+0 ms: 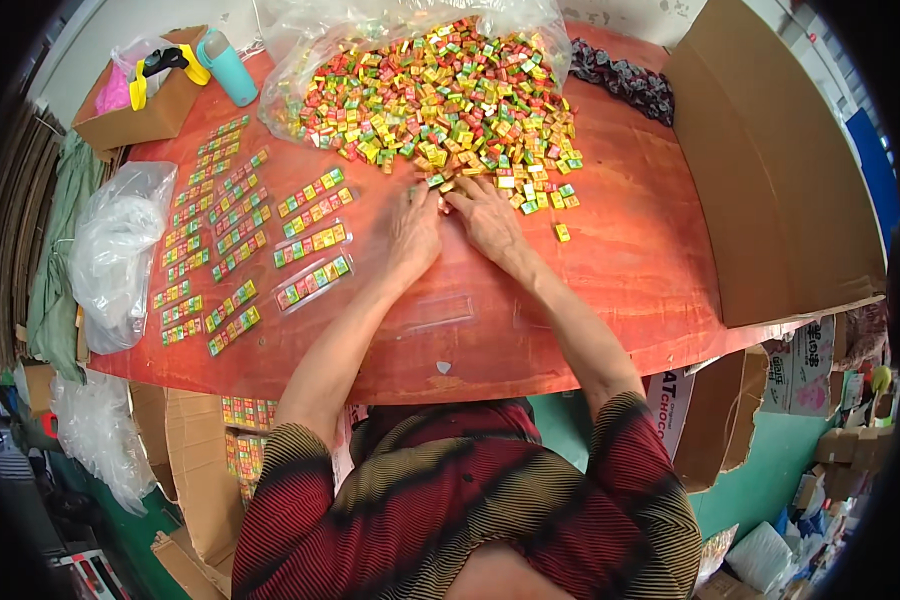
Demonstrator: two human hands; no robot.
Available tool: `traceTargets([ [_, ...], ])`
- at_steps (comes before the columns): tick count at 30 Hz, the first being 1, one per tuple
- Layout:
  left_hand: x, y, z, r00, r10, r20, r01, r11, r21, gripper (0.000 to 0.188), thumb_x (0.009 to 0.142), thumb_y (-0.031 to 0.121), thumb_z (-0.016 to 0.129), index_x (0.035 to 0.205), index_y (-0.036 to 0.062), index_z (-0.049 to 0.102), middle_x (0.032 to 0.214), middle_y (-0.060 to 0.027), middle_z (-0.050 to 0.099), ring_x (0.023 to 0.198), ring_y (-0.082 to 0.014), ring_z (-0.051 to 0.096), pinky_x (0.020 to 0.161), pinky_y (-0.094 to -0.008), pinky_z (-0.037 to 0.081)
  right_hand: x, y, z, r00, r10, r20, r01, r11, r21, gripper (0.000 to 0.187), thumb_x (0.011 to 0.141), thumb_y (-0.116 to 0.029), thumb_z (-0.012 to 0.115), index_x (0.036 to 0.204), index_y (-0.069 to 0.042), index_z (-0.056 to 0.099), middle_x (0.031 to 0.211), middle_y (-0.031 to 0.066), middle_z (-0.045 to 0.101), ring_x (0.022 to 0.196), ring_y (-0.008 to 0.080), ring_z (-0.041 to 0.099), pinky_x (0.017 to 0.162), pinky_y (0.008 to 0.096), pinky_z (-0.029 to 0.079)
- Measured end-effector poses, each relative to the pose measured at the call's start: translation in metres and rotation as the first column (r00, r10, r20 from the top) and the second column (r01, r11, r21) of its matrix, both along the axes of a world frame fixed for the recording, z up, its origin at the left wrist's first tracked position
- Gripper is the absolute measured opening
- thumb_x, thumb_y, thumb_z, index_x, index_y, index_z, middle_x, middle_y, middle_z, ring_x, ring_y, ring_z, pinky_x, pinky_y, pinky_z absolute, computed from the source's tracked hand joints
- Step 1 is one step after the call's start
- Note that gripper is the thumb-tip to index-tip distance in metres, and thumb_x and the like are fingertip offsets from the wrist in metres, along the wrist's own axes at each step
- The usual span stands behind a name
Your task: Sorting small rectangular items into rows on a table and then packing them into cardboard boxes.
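left hand [417, 228] and right hand [487, 218] work side by side at the near edge of heaped small boxes [450, 95], fingers curled; whether they pinch any cannot be told. light, even fingertip pressure likely keeps boxes square. the heap lies partly in a clear bag [282, 108]; clear trays [318, 290] hold rows; a carton [125, 132] holds a pink bag [115, 93].

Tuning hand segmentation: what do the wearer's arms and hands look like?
Left hand and right hand are ungloved; no watch, bracelet or cable shows at the wrists. Forearms are bare. Loose short sleeves end near the elbows, with dark red, black and yellowish-tan bands and fine stripes. Fingertips are too unclear to describe.
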State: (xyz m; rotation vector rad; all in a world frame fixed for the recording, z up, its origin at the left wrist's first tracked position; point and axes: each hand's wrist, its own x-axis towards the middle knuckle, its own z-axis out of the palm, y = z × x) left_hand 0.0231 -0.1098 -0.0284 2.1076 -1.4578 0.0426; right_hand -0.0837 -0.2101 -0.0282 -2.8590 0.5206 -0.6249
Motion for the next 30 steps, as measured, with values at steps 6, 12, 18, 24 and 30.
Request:
traceTargets([
  [6, -0.029, 0.046, 0.018, 0.986, -0.137, -0.099, 0.136, 0.991, -0.015, 0.033, 0.08, 0.006, 0.05, 0.113, 0.0045, 0.05, 0.128, -0.0174, 0.038, 0.119, -0.0404, 0.032, 0.097, -0.0457, 0.029, -0.056, 0.006, 0.017, 0.997, 0.067, 0.048, -0.073, 0.989, 0.127, 0.024, 0.076, -0.007, 0.056, 0.098, -0.011, 0.06, 0.114, 0.0081, 0.052, 0.106, 0.0275, 0.046, 0.088, 0.039, 0.037],
  [12, -0.073, 0.108, 0.024, 0.986, -0.167, -0.006, 0.166, 0.974, 0.157, 0.035, 0.082, 0.016, 0.052, 0.115, 0.0041, 0.049, 0.125, -0.0188, 0.04, 0.119, -0.0391, 0.033, 0.096, -0.0495, 0.028, -0.115, 0.053, 0.026, 0.979, -0.116, 0.169, 0.088, 0.982, 0.169, 0.021, 0.074, -0.005, 0.058, 0.096, -0.007, 0.059, 0.105, 0.0091, 0.055, 0.096, 0.0279, 0.049, 0.079, 0.0389, 0.039],
  [18, -0.074, 0.129, 0.018, 0.973, -0.229, -0.027, 0.23, 0.972, 0.043, 0.032, 0.082, 0.017, 0.052, 0.111, 0.0044, 0.051, 0.12, -0.0193, 0.042, 0.113, -0.0373, 0.039, 0.093, -0.048, 0.031, -0.138, 0.083, 0.015, 0.982, -0.169, 0.079, 0.157, 0.978, 0.14, 0.019, 0.072, -0.004, 0.059, 0.091, -0.007, 0.06, 0.09, 0.008, 0.056, 0.083, 0.0282, 0.051, 0.073, 0.0368, 0.04],
  [24, -0.025, 0.066, 0.022, 0.999, -0.051, -0.018, 0.047, 0.986, -0.159, 0.026, 0.08, 0.007, 0.049, 0.106, 0.0047, 0.054, 0.105, -0.0174, 0.05, 0.098, -0.0338, 0.049, 0.082, -0.0398, 0.041, -0.063, 0.073, 0.03, 0.965, -0.163, 0.204, 0.087, 0.937, 0.338, 0.02, 0.075, -0.007, 0.057, 0.095, -0.007, 0.058, 0.086, 0.0114, 0.055, 0.083, 0.0292, 0.054, 0.069, 0.0356, 0.045],
  [30, 0.0, 0.043, 0.01, 0.993, -0.084, 0.086, 0.071, 0.988, 0.139, 0.023, 0.078, 0.004, 0.045, 0.098, 0.0018, 0.055, 0.092, -0.017, 0.051, 0.088, -0.0355, 0.053, 0.07, -0.0447, 0.045, -0.003, 0.073, 0.001, 0.989, -0.092, 0.116, 0.089, 0.996, 0.031, 0.018, 0.074, -0.009, 0.053, 0.091, -0.006, 0.055, 0.085, 0.0101, 0.053, 0.08, 0.027, 0.056, 0.066, 0.0373, 0.047],
])
